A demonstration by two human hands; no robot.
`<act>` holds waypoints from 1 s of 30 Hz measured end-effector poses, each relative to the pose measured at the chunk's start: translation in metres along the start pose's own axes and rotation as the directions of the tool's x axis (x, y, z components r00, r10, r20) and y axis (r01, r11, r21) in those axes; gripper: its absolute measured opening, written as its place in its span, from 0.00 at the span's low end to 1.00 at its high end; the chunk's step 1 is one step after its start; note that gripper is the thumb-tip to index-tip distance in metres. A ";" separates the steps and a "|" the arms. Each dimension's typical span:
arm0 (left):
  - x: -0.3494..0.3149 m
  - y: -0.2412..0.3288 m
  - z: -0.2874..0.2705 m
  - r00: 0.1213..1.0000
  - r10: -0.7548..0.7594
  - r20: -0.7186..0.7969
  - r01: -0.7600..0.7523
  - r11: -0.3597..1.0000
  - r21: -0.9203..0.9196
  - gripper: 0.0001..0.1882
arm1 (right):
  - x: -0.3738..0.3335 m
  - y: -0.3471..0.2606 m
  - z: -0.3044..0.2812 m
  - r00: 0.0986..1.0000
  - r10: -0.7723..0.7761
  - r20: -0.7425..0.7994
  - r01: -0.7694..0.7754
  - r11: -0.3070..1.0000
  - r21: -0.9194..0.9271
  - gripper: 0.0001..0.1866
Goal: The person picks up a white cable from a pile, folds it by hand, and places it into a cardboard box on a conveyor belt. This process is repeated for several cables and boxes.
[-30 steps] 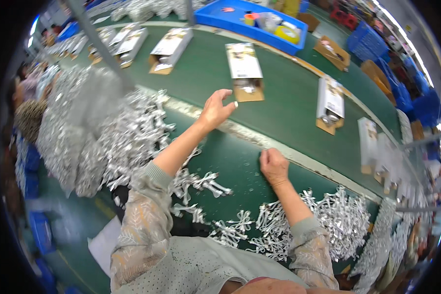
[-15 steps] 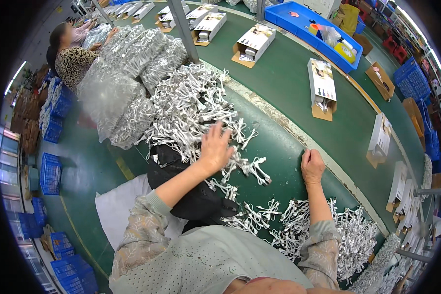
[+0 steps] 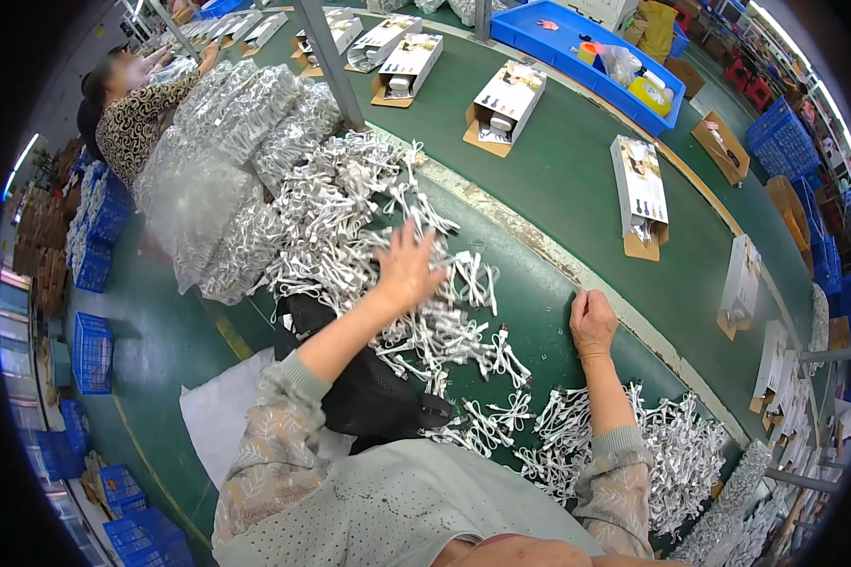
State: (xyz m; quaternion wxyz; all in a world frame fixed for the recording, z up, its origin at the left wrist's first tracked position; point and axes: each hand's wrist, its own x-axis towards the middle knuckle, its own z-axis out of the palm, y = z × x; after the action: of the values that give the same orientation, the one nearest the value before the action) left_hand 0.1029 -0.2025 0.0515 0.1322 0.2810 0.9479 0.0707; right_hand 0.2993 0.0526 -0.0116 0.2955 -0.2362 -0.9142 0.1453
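Re: loose heap of thin white cables, folded into short bundles [image 3: 331, 231]: on smooth green tabletop [image 3: 539, 293], under and around left hand [image 3: 407, 271]. To handle well, imo: palm low, light pressure, spread from top layer down, no yanking. Prob. prone to snagging, w/ so many loops crossed. Better to tease out one bundle by its middle than to pull by a plug end. On far side, avoid pushing strays over pale, worn edge strip [image 3: 501, 225], next to flat green conveyor belt [image 3: 577, 142] w/ open white cardboard boxes [image 3: 645, 184]. On near side, avoid black fabric item [image 3: 373, 392] right by heap; easy to catch a loop there, at a guess.

Left hand: wide open, fingers fanned, palm down over heap, bit blurred. Nothing seen gripped; prob. touching top bundles, can't tell for sure. Right hand [image 3: 594, 326]: closed loosely, fingers curled in, just beside edge strip, well apart from left. Nothing seen in it; can't tell re: inside of curl. Under and either side of right forearm [image 3: 611, 397]: second heap, same white cables [image 3: 686, 463]. Left of first heap: bulging clear plastic bags [image 3: 189, 203].
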 end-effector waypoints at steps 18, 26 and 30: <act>0.165 -0.045 0.003 0.866 0.194 -0.462 -0.125 0.976 0.176 0.08 | 0.000 -0.007 -0.004 1.000 -0.012 -0.005 0.013 0.999 0.036 0.11; 0.148 0.106 0.003 0.931 0.248 -0.267 -0.341 0.852 -0.398 0.11 | 0.002 0.000 -0.008 0.999 -0.021 -0.034 0.023 0.999 0.048 0.10; 0.194 0.158 0.023 0.974 0.078 -0.213 -0.179 0.841 -0.511 0.10 | 0.002 -0.006 -0.009 0.999 -0.004 -0.034 0.006 0.998 0.058 0.10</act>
State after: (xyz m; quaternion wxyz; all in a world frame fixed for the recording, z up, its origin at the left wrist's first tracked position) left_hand 0.0341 0.0377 0.0214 0.1113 0.2894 0.8790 0.3622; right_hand 0.3011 0.0496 -0.0010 0.3182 -0.2276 -0.9050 0.1668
